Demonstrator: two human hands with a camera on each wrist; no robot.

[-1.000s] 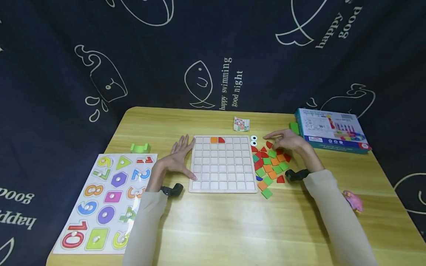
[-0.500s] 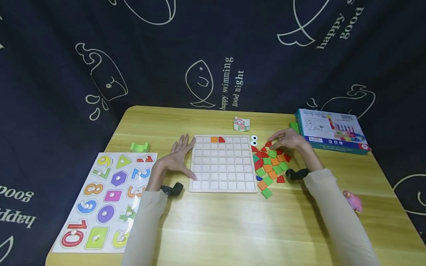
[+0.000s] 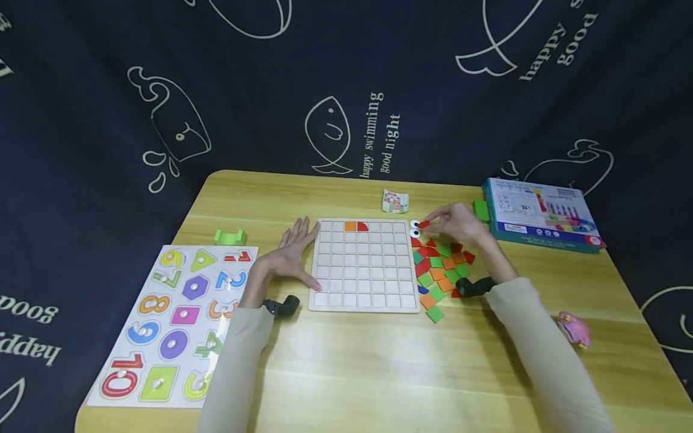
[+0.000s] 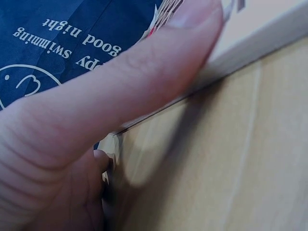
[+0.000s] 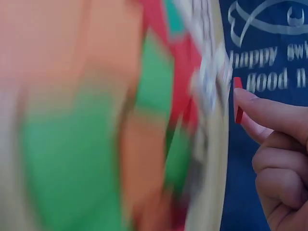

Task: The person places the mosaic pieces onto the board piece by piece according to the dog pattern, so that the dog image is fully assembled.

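Note:
A pale wooden grid board (image 3: pixel 364 264) lies in the middle of the table. Its top row bears an orange square tile (image 3: pixel 351 227) and a red quarter-round tile (image 3: pixel 363 227) side by side. My left hand (image 3: pixel 289 255) spreads along the board's left edge, thumb resting on the lower left corner; the left wrist view shows that thumb (image 4: pixel 144 72) on the rim. Between thumb and forefinger my right hand (image 3: pixel 457 222) pinches a red tile (image 5: pixel 237 100), held above the table beside two googly-eye discs (image 3: pixel 414 233). Loose green, orange and red tiles (image 3: pixel 437 293) lie below that hand.
A number-and-shape puzzle board (image 3: pixel 173 325) covers the left side, with a green block (image 3: pixel 230 237) behind it. A small pattern card (image 3: pixel 395 202) lies beyond the grid. At right are a toy box (image 3: pixel 544 213), another green block (image 3: pixel 480 210) and a pink toy (image 3: pixel 574 329).
My right hand has picked up a red tile from the top of the loose pile and moved left with it, toward the googly-eye discs. My left hand stays on the board.

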